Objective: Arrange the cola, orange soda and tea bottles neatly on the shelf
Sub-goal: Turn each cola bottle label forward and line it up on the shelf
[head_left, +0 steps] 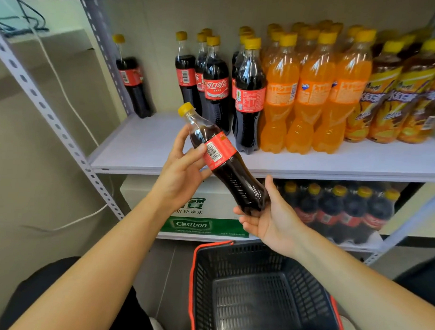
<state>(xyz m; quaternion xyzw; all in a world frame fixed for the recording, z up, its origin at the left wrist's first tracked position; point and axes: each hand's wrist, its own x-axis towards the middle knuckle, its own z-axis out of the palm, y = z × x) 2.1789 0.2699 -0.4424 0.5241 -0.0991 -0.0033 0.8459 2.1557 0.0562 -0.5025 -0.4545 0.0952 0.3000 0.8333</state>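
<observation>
Cola bottle [232,172]: clear ribbed plastic, dark liquid, yellow cap, red label; held tilted in air before front edge of white shelf [143,143]. Left hand [184,168]: fingers grasping neck and label. Right hand [267,217]: fingers curled under lumpy base. Upright on shelf: standing cola bottles [215,85] toward left, glossy orange soda bottles [310,94] in middle, tea bottles [396,97] at right end. Black mesh plastic basket [256,297] below.
</observation>
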